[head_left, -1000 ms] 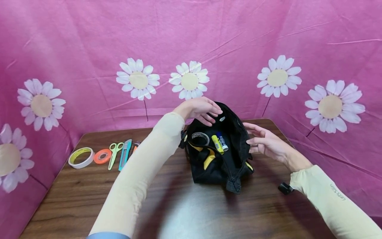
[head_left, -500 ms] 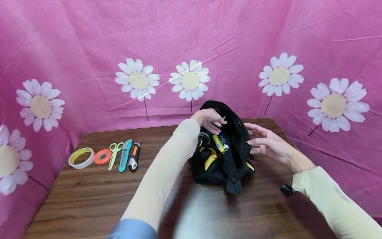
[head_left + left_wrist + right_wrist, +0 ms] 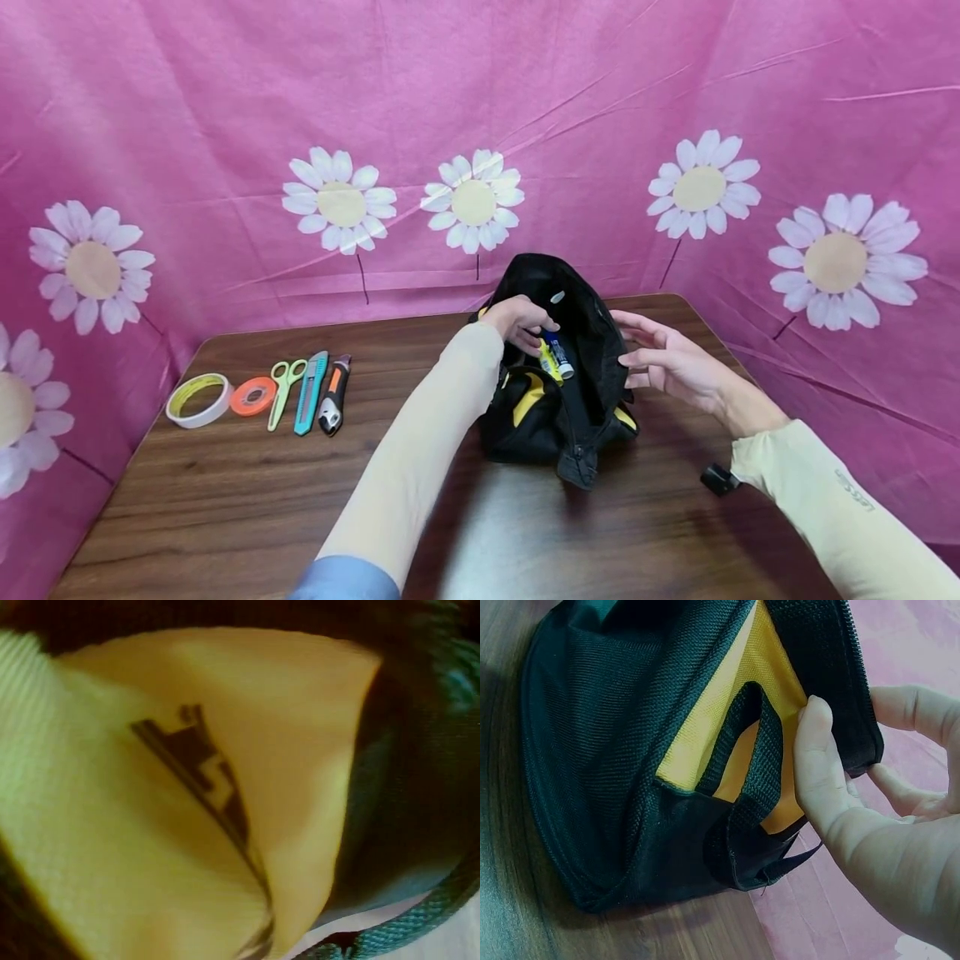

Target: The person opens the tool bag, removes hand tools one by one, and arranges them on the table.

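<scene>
The black bag (image 3: 517, 437) stands just off the middle of the head view, toward 4 o'clock, its mouth gaping upward. The long axis of the mouth runs from between 11 and 12 o'clock to between 5 and 6, with the zipper tail (image 3: 579, 468) at the lower end. Inside, the yellow stick (image 3: 552, 367) and the blue-and-white stick (image 3: 562, 360) lie side by side, both slanting from about 11 to 5 o'clock, the white end of the second toward 5.

Of the two hands, the left hand (image 3: 517, 323) reaches into the bag from its 10 o'clock side, fingers pointing down and covering the upper part of the yellow stick; whether they grip it cannot be told. The right hand (image 3: 671, 367), at 3 o'clock from the bag, pinches the zipped edge (image 3: 859, 697) between thumb and fingers.

At 9 o'clock from the bag, five items form a row on the surface (image 3: 225, 500): one white tape roll (image 3: 221, 407), one orange roll (image 3: 243, 397), one pair of green scissors (image 3: 278, 402) with handles between 12 and 1 o'clock, one teal cutter (image 3: 310, 396) and one black-and-orange cutter (image 3: 334, 397), both slanting alike. Six daisies show on the pink cloth (image 3: 585, 50) behind.
</scene>
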Tool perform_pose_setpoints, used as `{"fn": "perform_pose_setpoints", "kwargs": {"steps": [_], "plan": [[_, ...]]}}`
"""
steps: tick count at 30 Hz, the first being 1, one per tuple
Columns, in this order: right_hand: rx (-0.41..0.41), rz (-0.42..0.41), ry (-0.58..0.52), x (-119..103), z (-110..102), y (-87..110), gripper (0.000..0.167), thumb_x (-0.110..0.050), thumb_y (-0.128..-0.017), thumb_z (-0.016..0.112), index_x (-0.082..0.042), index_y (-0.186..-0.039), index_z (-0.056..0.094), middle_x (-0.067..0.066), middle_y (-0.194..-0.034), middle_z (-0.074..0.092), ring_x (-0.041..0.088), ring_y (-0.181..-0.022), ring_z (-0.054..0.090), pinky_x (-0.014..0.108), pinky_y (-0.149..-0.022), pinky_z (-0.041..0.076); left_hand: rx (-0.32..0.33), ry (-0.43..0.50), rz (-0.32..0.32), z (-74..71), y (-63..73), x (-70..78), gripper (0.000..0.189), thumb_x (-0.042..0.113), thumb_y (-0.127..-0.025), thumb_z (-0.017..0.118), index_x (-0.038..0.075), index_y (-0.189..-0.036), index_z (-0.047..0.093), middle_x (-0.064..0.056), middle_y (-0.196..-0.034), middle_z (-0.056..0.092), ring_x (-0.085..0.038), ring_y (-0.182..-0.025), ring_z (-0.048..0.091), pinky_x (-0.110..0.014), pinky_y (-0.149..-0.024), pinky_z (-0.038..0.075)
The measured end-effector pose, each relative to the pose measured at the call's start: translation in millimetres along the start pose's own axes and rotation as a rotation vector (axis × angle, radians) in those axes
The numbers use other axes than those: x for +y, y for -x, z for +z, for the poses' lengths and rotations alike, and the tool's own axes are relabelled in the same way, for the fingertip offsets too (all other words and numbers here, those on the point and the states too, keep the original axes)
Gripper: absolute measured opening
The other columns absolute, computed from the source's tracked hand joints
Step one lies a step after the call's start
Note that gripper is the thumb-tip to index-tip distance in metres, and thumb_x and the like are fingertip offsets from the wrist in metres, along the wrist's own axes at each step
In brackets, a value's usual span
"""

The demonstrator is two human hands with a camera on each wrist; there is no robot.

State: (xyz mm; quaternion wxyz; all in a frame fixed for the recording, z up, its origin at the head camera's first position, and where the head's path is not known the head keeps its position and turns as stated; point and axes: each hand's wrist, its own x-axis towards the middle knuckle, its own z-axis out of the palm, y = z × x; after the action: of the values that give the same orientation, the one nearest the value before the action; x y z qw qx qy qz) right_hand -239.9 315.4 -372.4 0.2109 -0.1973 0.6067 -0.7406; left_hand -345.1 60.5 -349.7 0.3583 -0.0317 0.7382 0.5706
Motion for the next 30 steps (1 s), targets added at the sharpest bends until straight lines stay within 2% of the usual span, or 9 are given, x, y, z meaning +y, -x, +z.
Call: {"fn": "perform_pose_setpoints", "kwargs": {"steps": [4, 8, 14, 18, 22, 24, 28, 30], "plan": [[0.005, 0.0, 0.003, 0.2, -0.8, 0.9, 0.067, 0.012, -0.099, 0.049, -0.01, -0.158, 0.028, 0.014, -0.141, 0.045, 0.022, -0.108, 0.067, 0.043, -0.083, 0.061, 0.013, -0.032, 0.003, 2.8, -3.5, -7.5, 0.047, 0.009, -0.097, 0.069, -0.005, -0.137, 0.049, -0.027, -0.153, 0.038, -0.045, -0.123, 0.057, -0.046, -0.093, 0.057], [0.002, 0.001, -0.012, 0.8, -1.0, 2.2, 0.067, 0.012, -0.099, 0.048, -0.01, -0.158, 0.027, 0.012, -0.143, 0.045, 0.022, -0.111, 0.066, 0.044, -0.084, 0.061, 0.018, -0.05, 0.007, 6.8, -8.6, -16.2, 0.046, 0.009, -0.096, 0.07, -0.004, -0.135, 0.05, -0.025, -0.146, 0.045, -0.043, -0.119, 0.06, -0.045, -0.089, 0.059], [0.012, 0.013, -0.016, 0.7, 1.2, 3.8, 0.068, 0.012, -0.098, 0.05, -0.01, -0.158, 0.026, 0.012, -0.143, 0.045, 0.022, -0.111, 0.066, 0.043, -0.085, 0.06, 0.04, -0.089, 0.075, 15.9, -16.2, -26.6, 0.035, 0.008, -0.095, 0.071, -0.005, -0.125, 0.058, -0.025, -0.131, 0.056, -0.042, -0.114, 0.061, -0.043, -0.082, 0.061], [0.021, 0.021, -0.011, 0.6, 3.6, 3.7, 0.068, 0.012, -0.098, 0.051, -0.009, -0.158, 0.027, 0.014, -0.14, 0.045, 0.022, -0.107, 0.067, 0.042, -0.083, 0.061, 0.035, -0.034, 0.095, 23.9, -27.4, -32.1, 0.024, 0.007, -0.094, 0.071, -0.003, -0.114, 0.061, -0.021, -0.127, 0.057, -0.041, -0.111, 0.062, -0.041, -0.079, 0.062], [0.016, 0.022, -0.024, 1.2, 5.0, 3.0, 0.068, 0.012, -0.098, 0.051, -0.009, -0.158, 0.028, 0.015, -0.138, 0.046, 0.022, -0.104, 0.068, 0.041, -0.082, 0.061, 0.004, 0.076, 0.093, 29.9, -41.3, -38.7, 0.017, 0.004, -0.097, 0.066, -0.003, -0.111, 0.059, -0.018, -0.127, 0.058, -0.039, -0.11, 0.063, -0.044, -0.085, 0.061], [0.012, 0.024, -0.031, 1.1, 5.6, 2.8, 0.068, 0.013, -0.098, 0.05, -0.009, -0.158, 0.027, 0.015, -0.139, 0.046, 0.022, -0.104, 0.067, 0.04, -0.082, 0.061, -0.002, 0.107, 0.093, 31.2, -46.5, -41.2, 0.014, 0.003, -0.098, 0.064, -0.002, -0.109, 0.058, -0.017, -0.12, 0.06, -0.036, -0.105, 0.065, -0.045, -0.088, 0.059], [0.02, 0.023, -0.03, -0.6, 6.4, 3.0, 0.068, 0.012, -0.098, 0.051, -0.008, -0.158, 0.026, 0.014, -0.14, 0.046, 0.021, -0.103, 0.067, 0.039, -0.08, 0.061, 0.034, 0.098, 0.124, 34.2, -50.4, -44.0, 0.011, 0.003, -0.097, 0.066, -0.003, -0.105, 0.062, -0.012, -0.105, 0.062, -0.032, -0.097, 0.068, -0.043, -0.084, 0.061], [0.028, 0.023, -0.028, -1.7, 6.8, 3.3, 0.068, 0.012, -0.098, 0.051, -0.008, -0.158, 0.026, 0.014, -0.14, 0.046, 0.021, -0.102, 0.067, 0.038, -0.08, 0.062, 0.057, 0.073, 0.139, 36.7, -50.4, -44.5, 0.012, 0.005, -0.097, 0.067, -0.005, -0.105, 0.067, -0.011, -0.103, 0.064, -0.031, -0.096, 0.068, -0.041, -0.082, 0.062]]}}
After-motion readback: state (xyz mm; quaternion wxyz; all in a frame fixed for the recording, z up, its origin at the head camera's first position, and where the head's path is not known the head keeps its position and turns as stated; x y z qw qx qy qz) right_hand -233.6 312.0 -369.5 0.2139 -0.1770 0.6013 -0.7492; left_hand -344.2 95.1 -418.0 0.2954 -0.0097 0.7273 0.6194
